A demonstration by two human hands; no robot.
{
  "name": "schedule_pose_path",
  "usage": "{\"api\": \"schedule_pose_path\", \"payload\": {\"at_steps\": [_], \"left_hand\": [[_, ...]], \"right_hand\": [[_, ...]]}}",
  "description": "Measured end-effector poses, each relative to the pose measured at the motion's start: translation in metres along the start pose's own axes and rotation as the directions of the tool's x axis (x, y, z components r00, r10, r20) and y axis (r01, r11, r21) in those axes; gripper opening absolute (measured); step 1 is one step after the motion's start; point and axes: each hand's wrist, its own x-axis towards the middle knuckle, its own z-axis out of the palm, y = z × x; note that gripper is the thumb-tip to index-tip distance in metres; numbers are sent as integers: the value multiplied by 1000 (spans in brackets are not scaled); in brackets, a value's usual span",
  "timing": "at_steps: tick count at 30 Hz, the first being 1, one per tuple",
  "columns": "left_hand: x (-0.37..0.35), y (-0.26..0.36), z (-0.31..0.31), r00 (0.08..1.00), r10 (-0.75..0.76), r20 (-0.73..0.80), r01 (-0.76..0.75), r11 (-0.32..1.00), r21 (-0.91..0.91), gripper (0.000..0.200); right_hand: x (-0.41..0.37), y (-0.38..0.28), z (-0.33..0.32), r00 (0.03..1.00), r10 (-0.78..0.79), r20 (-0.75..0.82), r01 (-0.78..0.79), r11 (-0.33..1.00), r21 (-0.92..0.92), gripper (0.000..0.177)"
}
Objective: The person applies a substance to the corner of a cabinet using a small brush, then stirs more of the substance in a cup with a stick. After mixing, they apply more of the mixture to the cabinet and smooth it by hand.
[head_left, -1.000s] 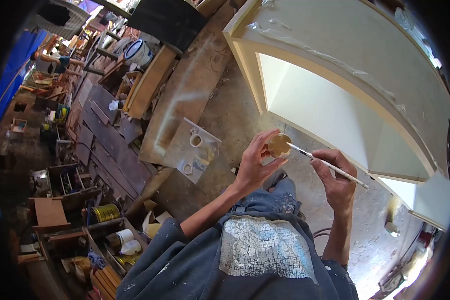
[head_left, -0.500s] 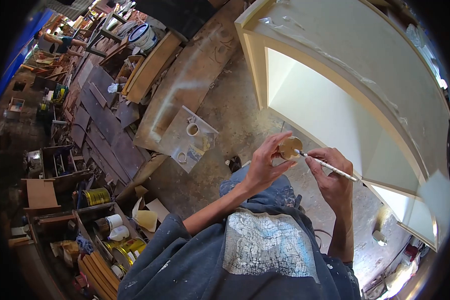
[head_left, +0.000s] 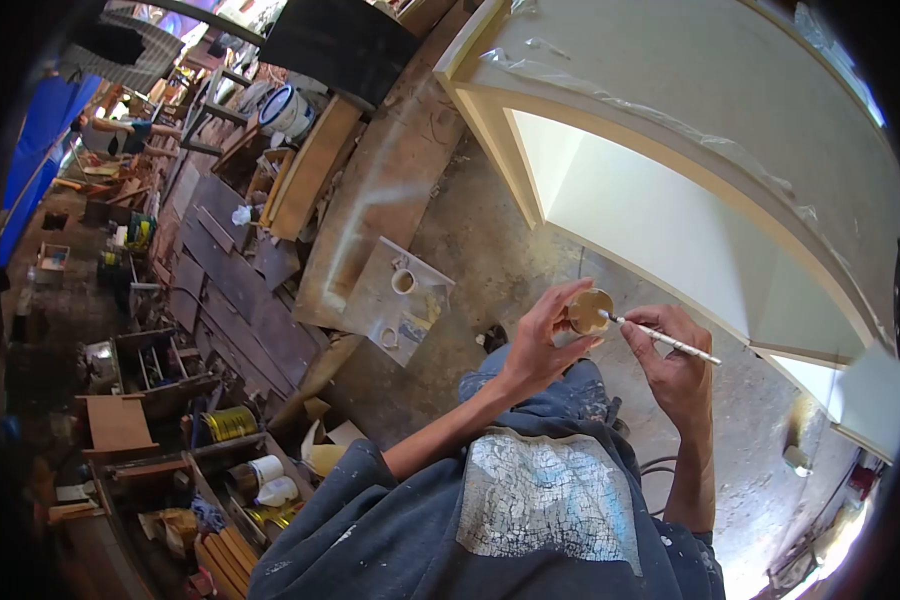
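Note:
A small round cup (head_left: pixel 590 311) with tan contents is held in my left hand (head_left: pixel 542 345), thumb and fingers curved around its side. My right hand (head_left: pixel 668 358) grips a thin, white, speckled brush (head_left: pixel 682 346) between thumb and fingers. The brush tip is at the opening of the cup. Both hands are in front of my lap, close to each other. Beyond them stands a large cream cabinet (head_left: pixel 650 240) with an arched edge and clear plastic film on its upper panel.
To the left lies a stained board (head_left: pixel 425 295) with two cups on it. Further left are dark planks (head_left: pixel 235 260), a white bucket (head_left: pixel 286 110) and a wooden crate (head_left: pixel 185 470) of cans. Another person (head_left: pixel 130 128) is in the far upper left.
The view has shifted, so the surroundings appear further right and lower on the left side. My hands still hold the cup and brush, with the brush tip still at the cup.

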Motion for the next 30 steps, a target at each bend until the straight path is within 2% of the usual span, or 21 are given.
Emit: {"api": "schedule_pose_path", "payload": {"at_steps": [1,2,6,12,21,30], "left_hand": [[0,-2,1,1000,11,3,-11,1000,-7,71],[0,-3,2,1000,3,3,-2,1000,-6,73],[-2,0,0,997,-71,42,73,996,-42,77],[-3,-2,-7,978,-171,116,186,974,-130,77],[-4,-7,-7,957,-255,141,273,954,-127,77],[-8,-15,-22,955,-286,72,295,938,-182,76]], "right_hand": [[-1,0,-1,1000,-22,18,23,999,-33,13],[-1,-1,1,998,-50,-42,50,999,1,10],[-5,3,-9,995,47,-85,-39,995,89,10],[-19,36,-7,978,208,-28,-179,897,403,12],[-40,57,-13,963,268,-36,-222,858,463,14],[-29,59,-8,996,85,39,-93,915,391,14]]}}
